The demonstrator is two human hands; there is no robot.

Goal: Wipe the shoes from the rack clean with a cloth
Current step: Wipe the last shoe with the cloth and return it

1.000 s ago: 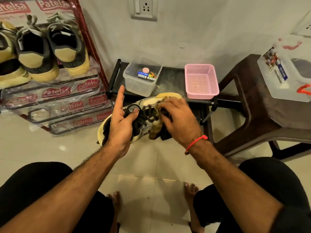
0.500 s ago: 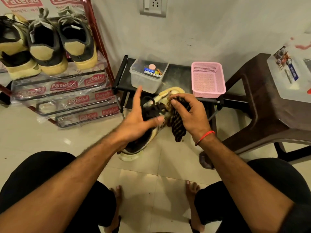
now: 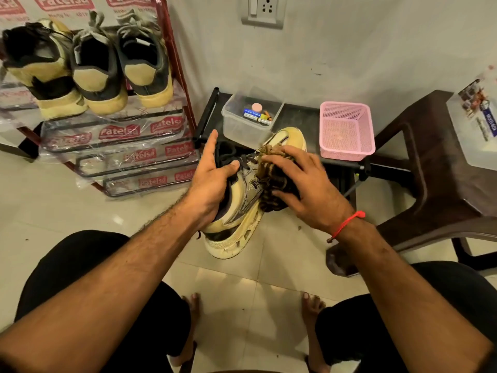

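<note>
A worn cream and grey sneaker (image 3: 243, 208) with black laces is held above the floor tiles, toe pointing away from me. My left hand (image 3: 212, 179) grips it at the collar, thumb over the laces and index finger straight. My right hand (image 3: 304, 184) presses a dark brown patterned cloth (image 3: 271, 181) against the shoe's right side, fingers spread and curled over it. Three more sneakers (image 3: 88, 65) stand heel-out on the top shelf of the red shoe rack (image 3: 177, 63) at upper left.
A low black stand (image 3: 209, 114) by the wall carries a clear plastic box (image 3: 250, 122) of small items and a pink mesh basket (image 3: 347, 130). A dark brown plastic stool (image 3: 430, 162) stands at right. My knees and bare feet are below.
The shoe has turned so its heel and sole edge face me, and it sits lower. My right hand has shifted the cloth from the laces onto the shoe's side.
</note>
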